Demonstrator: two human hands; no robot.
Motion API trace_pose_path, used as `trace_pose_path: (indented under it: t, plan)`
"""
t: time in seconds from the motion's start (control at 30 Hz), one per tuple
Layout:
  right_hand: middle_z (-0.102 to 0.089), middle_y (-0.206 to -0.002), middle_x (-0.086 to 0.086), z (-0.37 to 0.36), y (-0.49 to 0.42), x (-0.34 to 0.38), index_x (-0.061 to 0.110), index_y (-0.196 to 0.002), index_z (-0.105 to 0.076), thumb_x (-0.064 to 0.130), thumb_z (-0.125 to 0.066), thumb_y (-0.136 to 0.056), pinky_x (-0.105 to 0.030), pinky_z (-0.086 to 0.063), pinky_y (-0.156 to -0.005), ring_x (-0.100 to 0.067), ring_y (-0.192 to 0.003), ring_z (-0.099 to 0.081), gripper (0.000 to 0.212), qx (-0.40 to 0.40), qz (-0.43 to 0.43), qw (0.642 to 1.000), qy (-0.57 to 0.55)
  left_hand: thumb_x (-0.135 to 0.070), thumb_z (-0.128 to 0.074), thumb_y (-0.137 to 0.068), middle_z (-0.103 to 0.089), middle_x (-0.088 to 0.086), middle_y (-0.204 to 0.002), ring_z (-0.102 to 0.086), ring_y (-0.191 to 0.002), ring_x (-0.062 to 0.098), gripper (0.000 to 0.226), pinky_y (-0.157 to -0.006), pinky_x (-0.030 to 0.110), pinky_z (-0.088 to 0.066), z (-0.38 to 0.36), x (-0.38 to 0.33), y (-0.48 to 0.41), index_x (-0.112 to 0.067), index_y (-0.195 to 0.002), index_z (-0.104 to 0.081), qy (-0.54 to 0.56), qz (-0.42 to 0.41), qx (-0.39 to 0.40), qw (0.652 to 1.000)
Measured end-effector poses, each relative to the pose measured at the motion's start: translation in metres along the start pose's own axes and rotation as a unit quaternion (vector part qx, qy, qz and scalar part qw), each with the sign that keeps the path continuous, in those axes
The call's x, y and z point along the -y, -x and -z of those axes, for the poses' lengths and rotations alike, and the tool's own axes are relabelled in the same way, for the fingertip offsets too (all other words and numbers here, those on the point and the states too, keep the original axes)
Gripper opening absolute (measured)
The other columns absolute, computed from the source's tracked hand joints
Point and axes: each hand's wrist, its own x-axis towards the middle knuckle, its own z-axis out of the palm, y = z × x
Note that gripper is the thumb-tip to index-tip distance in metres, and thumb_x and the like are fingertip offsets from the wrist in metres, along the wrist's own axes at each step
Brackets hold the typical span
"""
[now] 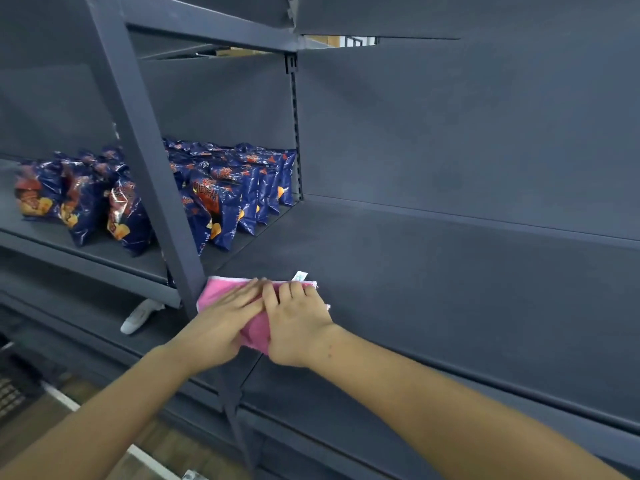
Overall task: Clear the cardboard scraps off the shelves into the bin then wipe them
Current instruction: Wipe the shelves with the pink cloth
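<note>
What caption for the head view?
Left hand and right hand press a pink cloth onto the grey shelf near blue snack bags.

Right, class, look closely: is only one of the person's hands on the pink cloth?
No: the left hand and the right hand both rest on the pink cloth at the front edge of the shelf.
</note>
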Motion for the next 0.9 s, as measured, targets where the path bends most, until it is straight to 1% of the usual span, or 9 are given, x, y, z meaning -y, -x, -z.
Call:
trace_pose_path:
  t: [0.07,0.17,0.3,0.37,0.5,0.57,0.73,0.8,0.9]
  plan:
    - [-0.033,-0.138,-0.020,0.004,-0.006,0.003,0.000,-0.143,-0.015,0.041,-0.043,-0.089,-0.043,-0.023,-0.109,-0.034,-0.126,-0.033,0.074,0.013,-0.011,1.000,0.009,0.003,-0.058,-0.077,-0.009,0.002,-0.152,-0.014,-0.145,0.021,0.086,-0.110,0.007,0.004,-0.001,0.003,-0.002,-0.009,-0.147,-0.008,0.035,0.058,-0.044,0.997]
    - [-0.033,-0.138,-0.022,0.002,-0.013,0.008,-0.002,-0.138,-0.025,0.040,-0.044,-0.089,-0.044,-0.024,-0.109,-0.035,-0.127,-0.032,0.068,0.007,-0.023,0.999,0.048,-0.006,-0.058,-0.081,-0.012,0.010,-0.156,-0.005,-0.146,0.018,0.079,-0.113,0.018,0.002,0.002,0.016,-0.002,-0.005,-0.146,-0.013,0.020,0.082,-0.056,0.995]
    - [-0.002,-0.156,-0.022,-0.014,-0.021,0.016,-0.003,-0.146,0.001,0.039,-0.035,-0.096,-0.043,-0.006,-0.118,-0.035,-0.145,-0.002,0.075,-0.051,0.005,0.999,0.002,0.003,-0.054,-0.075,-0.018,0.010,-0.153,0.002,-0.135,0.012,0.075,-0.113,0.024,0.003,-0.008,0.024,-0.002,-0.002,-0.143,-0.023,-0.015,0.068,-0.080,0.994]
    - [0.002,-0.157,-0.021,-0.019,-0.023,0.014,-0.001,-0.146,0.005,0.038,-0.034,-0.097,-0.042,-0.004,-0.118,-0.034,-0.146,0.000,0.074,-0.060,0.007,0.998,-0.023,0.003,-0.057,-0.069,-0.024,0.012,-0.150,-0.006,-0.135,0.016,0.077,-0.116,0.025,-0.003,-0.015,0.025,-0.003,0.001,-0.140,-0.029,-0.038,0.081,-0.103,0.991]
    - [-0.001,-0.156,-0.022,-0.023,-0.013,0.006,0.000,-0.147,0.002,0.035,-0.037,-0.097,-0.041,-0.005,-0.118,-0.035,-0.145,-0.003,0.072,-0.060,-0.011,0.998,-0.021,0.002,-0.074,-0.037,-0.058,0.025,-0.125,-0.053,-0.118,0.038,0.086,-0.109,0.021,-0.009,-0.023,0.015,-0.008,0.009,-0.120,-0.053,-0.092,0.081,-0.065,0.990]
    - [-0.003,-0.155,-0.024,-0.027,0.000,0.000,-0.002,-0.146,0.001,0.025,-0.034,-0.099,-0.043,-0.007,-0.118,-0.037,-0.145,-0.005,0.065,-0.066,-0.019,0.998,-0.006,0.003,-0.074,-0.038,-0.062,0.023,-0.119,-0.058,-0.114,0.036,0.079,-0.110,0.020,-0.008,-0.026,0.000,-0.013,0.008,-0.114,-0.058,-0.101,0.072,-0.079,0.989]
    - [-0.003,-0.154,-0.028,-0.040,0.052,-0.024,-0.004,-0.145,0.003,0.014,-0.028,-0.099,-0.046,-0.009,-0.117,-0.042,-0.143,-0.005,0.058,-0.070,-0.048,0.995,0.045,-0.009,-0.041,-0.062,-0.066,0.019,-0.116,-0.048,-0.116,0.024,0.054,-0.115,0.019,-0.005,-0.036,-0.054,-0.024,0.003,-0.111,-0.060,-0.085,0.032,-0.132,0.987]
    - [-0.014,-0.153,-0.028,-0.052,0.078,-0.039,-0.005,-0.145,-0.006,0.016,-0.033,-0.098,-0.044,-0.016,-0.116,-0.041,-0.142,-0.015,0.058,-0.098,-0.072,0.990,0.074,-0.008,-0.038,-0.063,-0.067,0.018,-0.114,-0.058,-0.112,0.028,0.053,-0.115,0.020,-0.007,-0.040,-0.087,-0.029,0.003,-0.109,-0.063,-0.084,0.027,-0.147,0.985]
    - [-0.061,-0.127,-0.012,-0.071,0.121,-0.067,0.010,-0.128,-0.056,0.026,-0.046,-0.078,-0.032,-0.048,-0.098,-0.025,-0.119,-0.058,0.053,-0.162,-0.103,0.980,0.044,-0.002,-0.044,-0.062,-0.068,0.019,-0.112,-0.065,-0.104,0.033,0.048,-0.114,0.022,-0.009,-0.048,-0.144,-0.039,0.004,-0.106,-0.065,-0.103,0.018,-0.174,0.979]
